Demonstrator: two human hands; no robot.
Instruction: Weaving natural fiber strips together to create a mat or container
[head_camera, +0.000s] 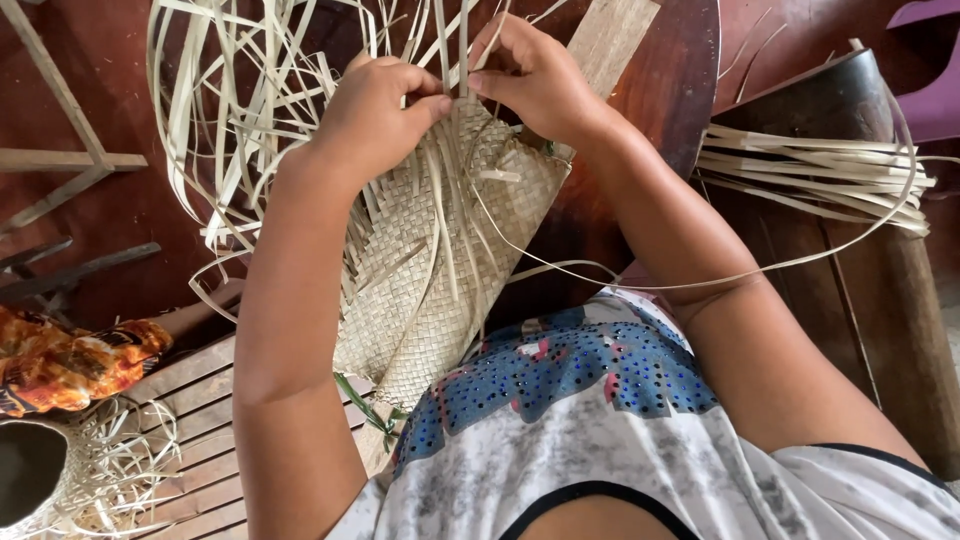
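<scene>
The left hand (375, 115) presses closed on the upper edge of the woven palm-leaf mat (440, 270), its grip pinching a loose strip. The right hand (535, 75) pinches another of the unwoven strips (240, 90) just beside it. The mat lies tilted over a dark round wooden counter (660, 90), reaching the person's lap. A bundle of cut strips (820, 175) rests near the counter's right edge.

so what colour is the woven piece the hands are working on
Pale straw-beige, in a plaited checker weave, seen in the head view.
</scene>
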